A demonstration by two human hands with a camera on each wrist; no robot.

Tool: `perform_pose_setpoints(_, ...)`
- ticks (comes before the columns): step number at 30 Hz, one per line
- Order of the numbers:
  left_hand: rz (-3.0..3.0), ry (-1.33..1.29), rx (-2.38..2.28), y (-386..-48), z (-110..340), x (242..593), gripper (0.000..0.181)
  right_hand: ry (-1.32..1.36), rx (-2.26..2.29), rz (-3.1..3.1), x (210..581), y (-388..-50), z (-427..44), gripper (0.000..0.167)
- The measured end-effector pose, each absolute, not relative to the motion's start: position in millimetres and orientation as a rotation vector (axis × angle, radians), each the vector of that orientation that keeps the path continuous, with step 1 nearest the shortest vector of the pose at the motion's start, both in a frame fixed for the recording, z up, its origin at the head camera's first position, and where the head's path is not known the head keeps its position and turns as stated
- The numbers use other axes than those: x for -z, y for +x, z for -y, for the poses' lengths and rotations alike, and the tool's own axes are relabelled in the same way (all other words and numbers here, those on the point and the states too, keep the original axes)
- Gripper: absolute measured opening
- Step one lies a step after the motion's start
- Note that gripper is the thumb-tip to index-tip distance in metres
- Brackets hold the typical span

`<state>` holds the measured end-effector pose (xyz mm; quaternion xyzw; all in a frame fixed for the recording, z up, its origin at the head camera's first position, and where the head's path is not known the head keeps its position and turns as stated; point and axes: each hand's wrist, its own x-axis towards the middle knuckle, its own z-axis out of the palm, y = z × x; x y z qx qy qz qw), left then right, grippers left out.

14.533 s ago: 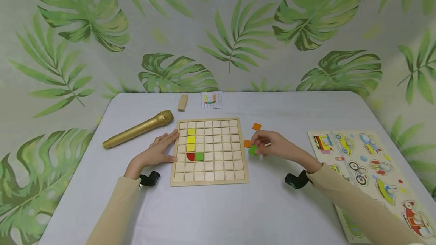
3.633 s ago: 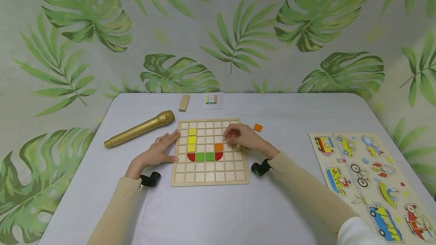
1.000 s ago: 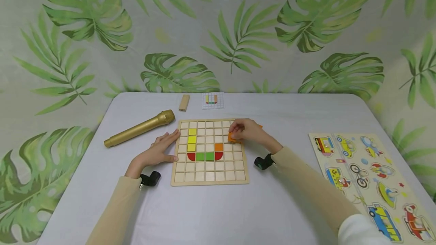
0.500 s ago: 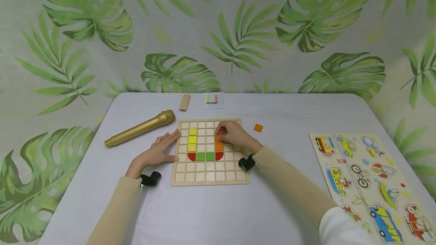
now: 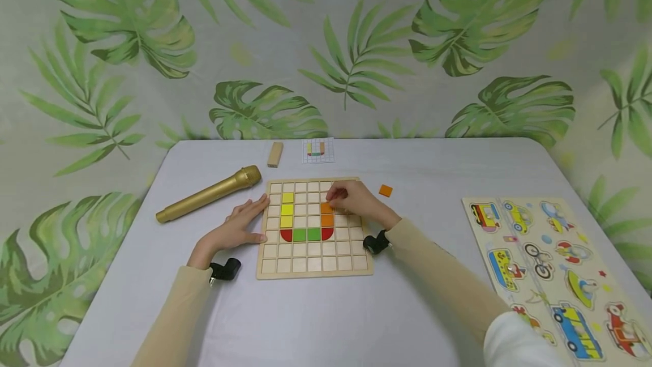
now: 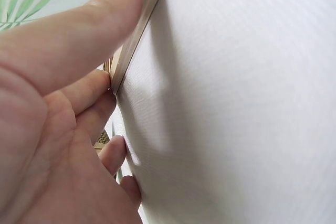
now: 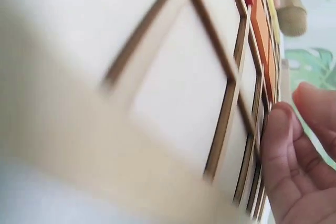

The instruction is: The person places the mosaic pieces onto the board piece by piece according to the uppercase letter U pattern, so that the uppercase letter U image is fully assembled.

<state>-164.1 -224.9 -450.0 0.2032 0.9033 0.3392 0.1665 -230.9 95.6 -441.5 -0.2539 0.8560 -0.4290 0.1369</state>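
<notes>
A wooden grid board [image 5: 314, 273] lies on the table with coloured tiles set in a U. Three yellow tiles [image 5: 287, 209] form its left side; two red corner pieces [image 5: 287, 235] and two green tiles [image 5: 299, 234] make the bottom. On the right side, two orange tiles [image 5: 326, 221] sit in neighbouring cells. My right hand [image 5: 354, 200] is over the upper orange tile, its thumb and finger slightly apart with nothing between them. Against the board's left edge rests my left hand [image 5: 234, 228], thumb and fingers touching the frame. Another orange tile [image 5: 385, 190] lies right of the board.
Behind the board are a small printed pattern card [image 5: 318, 150] and a wooden block [image 5: 275, 154]. A gold microphone [image 5: 209, 194] lies to the left. At the far right stretches a vehicle puzzle board [image 5: 550, 265], partly under the right sleeve.
My right hand has carried an orange tile leftward into the cell above the other orange one and let go. Earlier, green, red and orange tiles joined the U. The left hand stays put.
</notes>
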Motion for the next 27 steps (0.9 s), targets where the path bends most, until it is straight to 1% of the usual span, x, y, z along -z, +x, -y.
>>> perform_pose_setpoints(5,-2.564,0.572,-0.981,-163.3,224.8,451.5,0.086,-0.624,1.372,-2.464,440.8,-234.1,-120.2,0.010)
perform_pose_setpoints(12,-2.575,0.592,-0.961,-163.7,225.5,451.1,0.086,-0.445,1.590,-2.388,435.2,-239.7,-171.2,0.025)
perform_pose_setpoints(19,-2.573,0.582,-0.959,-163.9,225.7,450.9,0.086,-0.293,1.619,-2.380,432.5,-241.6,-203.9,0.036)
perform_pose_setpoints(22,-2.571,0.578,-0.964,-163.8,225.2,450.4,0.087,-0.244,1.616,-2.359,431.7,-241.0,-209.9,0.037)
perform_pose_setpoints(25,-2.572,0.582,-0.960,-163.7,224.8,449.9,0.087,-0.233,1.584,-2.374,420.4,-234.0,-208.1,0.033)
perform_pose_setpoints(27,-2.577,0.588,-0.953,-163.8,224.9,449.9,0.086,-0.243,1.535,-2.422,421.0,-233.4,-208.8,0.031)
